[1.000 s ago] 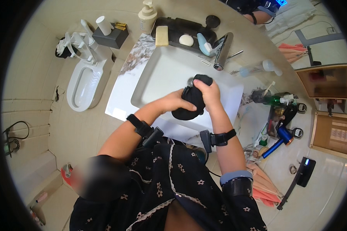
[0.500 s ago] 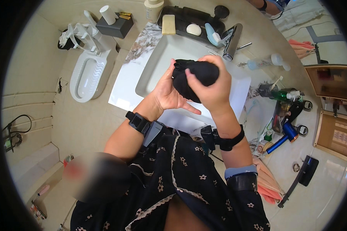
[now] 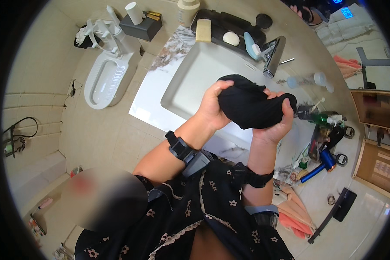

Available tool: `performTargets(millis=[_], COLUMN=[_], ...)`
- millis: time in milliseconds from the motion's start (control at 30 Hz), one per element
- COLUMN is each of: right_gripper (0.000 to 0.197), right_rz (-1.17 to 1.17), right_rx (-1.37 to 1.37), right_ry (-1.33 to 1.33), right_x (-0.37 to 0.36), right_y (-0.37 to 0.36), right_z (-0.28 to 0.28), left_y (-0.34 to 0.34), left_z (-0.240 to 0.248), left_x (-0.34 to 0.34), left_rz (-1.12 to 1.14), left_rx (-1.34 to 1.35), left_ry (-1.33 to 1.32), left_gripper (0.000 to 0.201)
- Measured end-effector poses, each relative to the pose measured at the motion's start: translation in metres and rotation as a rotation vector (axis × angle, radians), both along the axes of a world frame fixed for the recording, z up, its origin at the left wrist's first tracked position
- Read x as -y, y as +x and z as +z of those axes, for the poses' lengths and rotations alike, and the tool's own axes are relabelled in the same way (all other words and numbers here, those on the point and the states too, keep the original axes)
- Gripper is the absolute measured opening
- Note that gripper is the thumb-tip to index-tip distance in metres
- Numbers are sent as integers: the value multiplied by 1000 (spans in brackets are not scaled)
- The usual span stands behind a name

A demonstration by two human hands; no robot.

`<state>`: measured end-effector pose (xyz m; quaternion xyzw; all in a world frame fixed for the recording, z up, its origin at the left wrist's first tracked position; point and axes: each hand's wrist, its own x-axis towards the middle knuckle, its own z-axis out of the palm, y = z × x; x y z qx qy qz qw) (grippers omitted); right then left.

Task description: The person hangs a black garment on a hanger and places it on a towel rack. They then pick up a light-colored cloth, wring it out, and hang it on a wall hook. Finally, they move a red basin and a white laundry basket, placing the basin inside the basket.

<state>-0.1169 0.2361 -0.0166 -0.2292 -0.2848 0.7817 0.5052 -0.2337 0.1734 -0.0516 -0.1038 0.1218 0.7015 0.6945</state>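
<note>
A bunched piece of black cloth (image 3: 249, 104) is stretched between my two hands above the sink; what kind of article it is does not show. My left hand (image 3: 213, 103) is closed on its left side, thumb on top. At the right end my right hand (image 3: 274, 125) grips a fold, its thumb upright along the edge and fingertips showing over the cloth. Below lies the white rectangular sink (image 3: 188, 73), partly hidden by the cloth and hands. The metal faucet (image 3: 274, 56) stands just beyond the cloth, with no water visibly running.
Behind the sink, a black tray (image 3: 219, 19) stands near a yellowish soap bar (image 3: 203, 31), a white round soap (image 3: 231, 39) and a light-blue item (image 3: 251, 45). A blue hair dryer (image 3: 320, 167) lies at right among bottles. A squat toilet (image 3: 106, 80) is at left.
The cloth has moved to the right and been spread from a compact bundle. My left hand, open beneath it before, now grips its left side; my right hand has turned and holds the right end.
</note>
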Motion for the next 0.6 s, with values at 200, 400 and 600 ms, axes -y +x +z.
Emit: performTargets(millis=[200,400,600], right_gripper=[21,30,16], right_rz=[-84,286,465], right_rx=[100,-27,113], right_ry=[-468,-464,-432], right_x=[-20,-24,-33], right_y=[16,22,26], right_z=[-44,-63,-75], left_y=[20,27,22], left_z=[5,20,26], left_x=[-10,1,18], left_rz=[290,356,349], left_rx=[-848,-1724,-2015], left_ry=[-156,19,333], left_gripper=[38,44,39])
